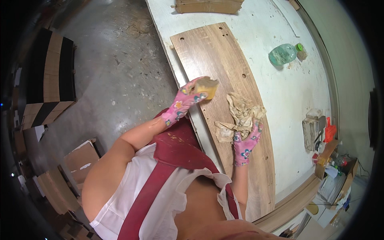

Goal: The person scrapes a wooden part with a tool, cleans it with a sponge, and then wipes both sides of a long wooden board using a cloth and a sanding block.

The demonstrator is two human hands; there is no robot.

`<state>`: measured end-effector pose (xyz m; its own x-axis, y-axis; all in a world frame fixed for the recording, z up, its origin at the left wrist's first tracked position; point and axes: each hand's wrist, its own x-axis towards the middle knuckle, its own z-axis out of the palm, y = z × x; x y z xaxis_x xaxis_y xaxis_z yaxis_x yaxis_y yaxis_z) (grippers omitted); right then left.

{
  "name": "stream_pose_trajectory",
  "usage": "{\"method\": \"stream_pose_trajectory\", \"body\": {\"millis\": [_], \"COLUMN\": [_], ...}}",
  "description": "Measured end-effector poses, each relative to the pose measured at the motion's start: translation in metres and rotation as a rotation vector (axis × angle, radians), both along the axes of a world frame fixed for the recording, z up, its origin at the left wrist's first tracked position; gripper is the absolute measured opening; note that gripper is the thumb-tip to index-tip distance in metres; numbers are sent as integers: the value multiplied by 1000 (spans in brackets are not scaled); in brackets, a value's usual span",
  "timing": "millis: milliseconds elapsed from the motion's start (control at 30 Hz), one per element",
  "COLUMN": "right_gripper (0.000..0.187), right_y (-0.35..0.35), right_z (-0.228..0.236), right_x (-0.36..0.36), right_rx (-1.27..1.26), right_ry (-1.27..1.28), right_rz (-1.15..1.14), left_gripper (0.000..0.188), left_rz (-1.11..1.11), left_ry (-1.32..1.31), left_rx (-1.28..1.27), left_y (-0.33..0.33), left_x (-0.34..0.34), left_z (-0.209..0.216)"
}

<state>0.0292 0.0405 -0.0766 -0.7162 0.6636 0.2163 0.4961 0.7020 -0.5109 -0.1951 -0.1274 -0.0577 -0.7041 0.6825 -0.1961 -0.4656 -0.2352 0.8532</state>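
My left hand [187, 99], in a pink flowered glove, is closed around a yellow sponge-like block [206, 93] with a worn greyish top. It is over the near-left edge of a long wood-grain board [216, 52] with several drilled holes. Bunched under the fingers of my right hand [247, 145], gloved the same way, is a crumpled, stained cream rag [241, 110]. The rag lies on the board's middle, and part of it spreads to the left of the hand.
The board rests on a white, paint-marked table [288, 104]. A green-capped bottle [283, 55] lies on its side at the far right. Beyond the board is a cardboard box [209, 5]. Tins and an orange tool [329, 131] stand by the right edge. Striped cartons [52, 68] sit on the floor.
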Motion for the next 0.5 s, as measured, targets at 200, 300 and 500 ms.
{"method": "stream_pose_trajectory", "body": {"millis": [200,300,500], "right_gripper": [72,69,63], "right_y": [21,31,62], "right_z": [12,11,19], "right_x": [-39,-64,-140], "right_rx": [-74,-45,-57], "right_ry": [-3,47,207], "right_rz": [189,218,210], "left_gripper": [62,58,58], "left_rz": [210,315,375], "left_ry": [16,32,-45], "left_rx": [-20,25,206], "left_y": [-41,-53,-68], "left_x": [-12,-36,-99], "left_z": [3,7,19]}}
